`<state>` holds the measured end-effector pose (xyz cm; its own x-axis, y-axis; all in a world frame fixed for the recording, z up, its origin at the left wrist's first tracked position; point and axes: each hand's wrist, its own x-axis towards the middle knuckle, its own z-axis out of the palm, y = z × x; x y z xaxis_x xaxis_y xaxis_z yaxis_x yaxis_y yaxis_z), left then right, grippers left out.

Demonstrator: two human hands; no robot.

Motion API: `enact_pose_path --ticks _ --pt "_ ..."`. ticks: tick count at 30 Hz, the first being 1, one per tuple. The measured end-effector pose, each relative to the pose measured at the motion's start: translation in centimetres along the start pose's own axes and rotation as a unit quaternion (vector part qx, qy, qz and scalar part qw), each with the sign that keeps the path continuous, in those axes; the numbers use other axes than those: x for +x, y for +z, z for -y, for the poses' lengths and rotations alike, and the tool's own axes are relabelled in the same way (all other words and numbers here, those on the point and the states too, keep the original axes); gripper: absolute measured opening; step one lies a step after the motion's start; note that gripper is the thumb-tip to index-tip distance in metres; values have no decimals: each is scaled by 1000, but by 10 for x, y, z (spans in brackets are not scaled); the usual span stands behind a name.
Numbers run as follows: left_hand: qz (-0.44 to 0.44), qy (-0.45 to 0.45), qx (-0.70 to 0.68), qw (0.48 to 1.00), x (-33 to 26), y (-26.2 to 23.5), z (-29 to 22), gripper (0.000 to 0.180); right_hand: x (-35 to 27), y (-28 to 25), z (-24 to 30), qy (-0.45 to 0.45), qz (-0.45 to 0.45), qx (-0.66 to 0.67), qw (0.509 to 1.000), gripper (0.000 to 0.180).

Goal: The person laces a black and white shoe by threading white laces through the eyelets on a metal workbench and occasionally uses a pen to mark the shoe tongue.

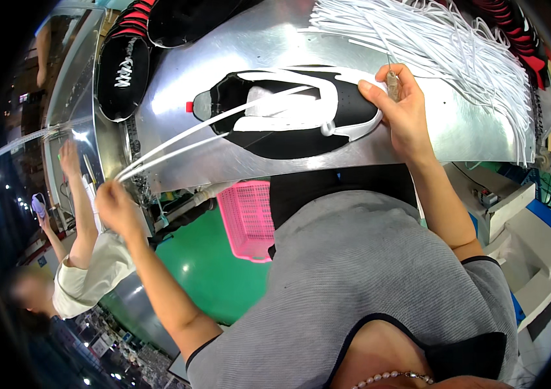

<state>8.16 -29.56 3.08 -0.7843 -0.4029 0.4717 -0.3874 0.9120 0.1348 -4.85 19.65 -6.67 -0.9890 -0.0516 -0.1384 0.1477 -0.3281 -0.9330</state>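
Shiny metal sheeting covered the workbench [457, 123], where a black-and-white shoe upper [288, 113] lay flat. The right hand [402, 107] pinned its heel end while pinching a thin tool [392, 81]; the left hand [115, 206] was closed on two white laces [178, 139] drawn taut. Pulling harder might drag the upper sideways or unthread the laces.

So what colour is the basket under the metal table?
Pink, a slotted plastic basket, seen best in the head view.
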Motion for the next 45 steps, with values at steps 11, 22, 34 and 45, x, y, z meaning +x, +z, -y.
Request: enact_pose_path --ticks 11,22,34,45 --pt "265 170 -554 770 -24 -37 -253 6 12 -10 16 -66 34 -446 892 27" --pt "253 215 -464 821 -24 29 -309 6 -7 31 33 -149 207 -137 957 11" --pt "705 -197 -345 587 -8 90 -283 51 1 38 26 115 126 -3 985 21" --pt "550 -165 -473 668 -34 85 -311 28 1 38 17 14 55 -284 957 38"
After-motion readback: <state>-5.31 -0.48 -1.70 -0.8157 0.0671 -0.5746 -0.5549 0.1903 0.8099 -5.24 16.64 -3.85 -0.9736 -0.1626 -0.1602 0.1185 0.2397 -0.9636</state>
